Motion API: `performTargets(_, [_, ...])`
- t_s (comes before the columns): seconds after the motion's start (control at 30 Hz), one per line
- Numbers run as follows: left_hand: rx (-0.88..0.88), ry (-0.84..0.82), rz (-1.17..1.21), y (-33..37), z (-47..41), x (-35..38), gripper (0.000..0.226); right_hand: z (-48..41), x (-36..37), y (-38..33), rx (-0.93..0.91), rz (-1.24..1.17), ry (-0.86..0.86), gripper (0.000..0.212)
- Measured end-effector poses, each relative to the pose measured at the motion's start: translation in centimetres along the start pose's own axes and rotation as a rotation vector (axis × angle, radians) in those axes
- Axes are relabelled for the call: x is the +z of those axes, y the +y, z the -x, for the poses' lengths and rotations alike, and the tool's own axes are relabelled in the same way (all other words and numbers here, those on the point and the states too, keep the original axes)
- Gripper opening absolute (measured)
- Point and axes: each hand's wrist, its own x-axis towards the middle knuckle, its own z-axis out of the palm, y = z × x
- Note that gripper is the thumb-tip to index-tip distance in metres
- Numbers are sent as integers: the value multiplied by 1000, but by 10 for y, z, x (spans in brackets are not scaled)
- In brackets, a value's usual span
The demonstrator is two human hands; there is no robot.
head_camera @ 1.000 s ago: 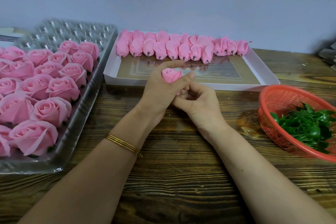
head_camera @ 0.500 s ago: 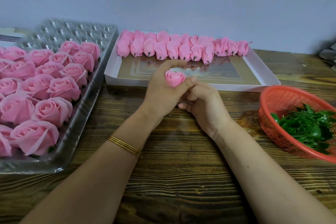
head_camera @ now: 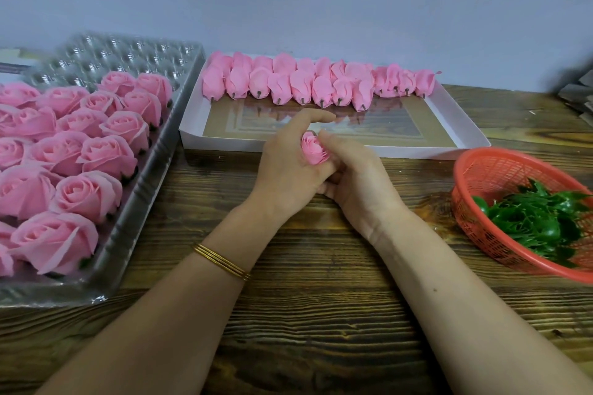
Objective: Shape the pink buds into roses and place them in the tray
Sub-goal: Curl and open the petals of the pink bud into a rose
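Pink bud [head_camera: 314, 149] is held over the wooden table [head_camera: 321, 314], just in front of the white box [head_camera: 224, 144]. The left hand [head_camera: 285, 170] is curled round its base and the right hand [head_camera: 359, 183] is closed in against it, thumb on the outer petals, hands touching. It looks near weightless and soft, with thin layered petals likely to crease or tear, so best gripped low at the base and eased open at the petal rims only. Finished roses [head_camera: 86, 194] are matte open spirals in the clear dimpled plastic tray [head_camera: 134, 212] at left; the unshaped buds [head_camera: 301, 83] in the box are tight teardrops with dark stubs.
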Motion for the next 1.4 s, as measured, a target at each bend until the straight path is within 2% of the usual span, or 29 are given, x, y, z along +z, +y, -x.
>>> performTargets(0.1, [-1,2,-4,0,1,1,48,-1,-1,0,14,0,-8,23])
performTargets(0.27, [-22,-11,-4,0,1,1,47,-1,-3,2,-1,-25,-23,9])
performTargets(0.33, [-22,-17,-14,1,1,1,46,0,-2,2,-3,-28,-21,12])
performTargets(0.47, [-21,-30,-22,2,1,1,44,0,1,1,19,-45,-3,37])
performTargets(0.7, [-28,1,5,2,0,1,36,0,0,3,-9,-14,-9,20])
performTargets(0.83, [-99,73,151,3,-3,1,22,0,1,2,15,-125,-8,34])
performTargets(0.9, [-119,110,206,4,-4,1,18,-1,-1,2,14,-181,-9,28])
performTargets(0.97, [-127,139,247,5,-5,0,16,0,-1,3,0,-136,-27,21])
performTargets(1.17, [-185,187,375,7,-7,2,16,2,4,13,-191,112,63,36])
performTargets(1.4, [-269,198,524,10,-8,3,14,4,10,16,-297,195,42,29])
